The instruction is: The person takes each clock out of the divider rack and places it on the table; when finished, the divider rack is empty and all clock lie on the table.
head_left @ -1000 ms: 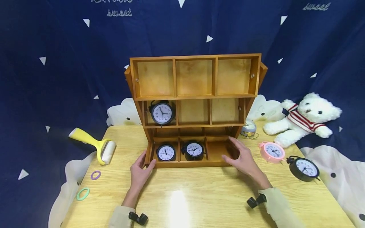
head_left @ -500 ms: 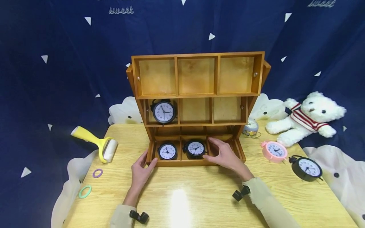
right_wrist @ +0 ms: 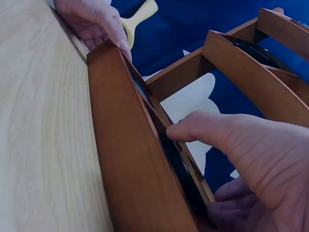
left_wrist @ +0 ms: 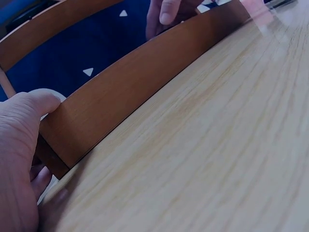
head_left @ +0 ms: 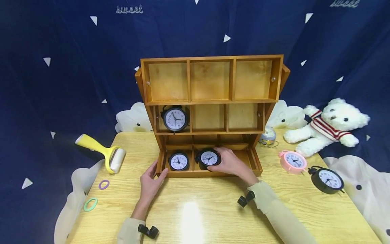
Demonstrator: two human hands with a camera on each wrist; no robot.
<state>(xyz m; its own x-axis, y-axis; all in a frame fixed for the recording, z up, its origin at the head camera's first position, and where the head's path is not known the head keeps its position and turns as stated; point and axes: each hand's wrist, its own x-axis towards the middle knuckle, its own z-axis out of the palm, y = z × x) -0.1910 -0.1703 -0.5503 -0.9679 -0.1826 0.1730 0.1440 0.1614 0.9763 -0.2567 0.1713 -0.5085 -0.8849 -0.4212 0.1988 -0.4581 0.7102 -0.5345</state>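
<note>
I'm pinching the black clock below centre frame with my right hand; my left hand is gripping the shelf, farther left. I'm judging even pressure best.

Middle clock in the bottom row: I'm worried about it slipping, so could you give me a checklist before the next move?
1. Left hand steadying the shelf: ok, it holds the lower left corner.
2. Right hand at the middle clock: ok, thumb and fingers are at its right side.
3. Firm grip on that clock: cannot tell, the hand hides part of the contact.
4. Divider between it and the left clock: ok, in place.
5. Middle clock lifted out of its compartment: not ok, it sits inside.
</note>
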